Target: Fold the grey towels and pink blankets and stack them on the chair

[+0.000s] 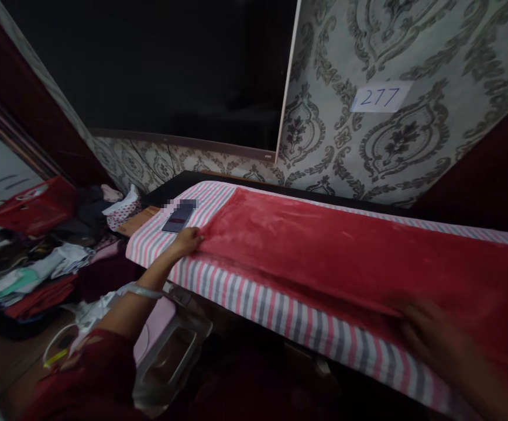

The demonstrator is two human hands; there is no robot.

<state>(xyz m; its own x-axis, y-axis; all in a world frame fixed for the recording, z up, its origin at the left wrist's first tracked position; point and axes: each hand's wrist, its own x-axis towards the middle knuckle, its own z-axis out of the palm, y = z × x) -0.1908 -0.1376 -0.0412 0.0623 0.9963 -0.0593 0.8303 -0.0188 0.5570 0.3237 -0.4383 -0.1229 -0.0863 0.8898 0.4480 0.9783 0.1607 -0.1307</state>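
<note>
A red plush blanket [306, 240], apparently folded into a long strip, lies along a padded board with a striped pink, grey and white cover [236, 292]. Its near-left corner is pinched in my left hand [187, 241]. Further right, my right hand [425, 327] is at the blanket's near edge; motion blurs its fingers, and I cannot make out whether they grip the fabric. A dark phone [178, 217] rests on the striped cover just beyond my left hand.
Behind the board are a large dark screen [184, 70] and patterned wallpaper with a paper label [381, 96] reading 277. Piled clothes [56, 263] and a red bag [30, 204] lie to the left. Below stands a pale plastic stool-like item [166, 351].
</note>
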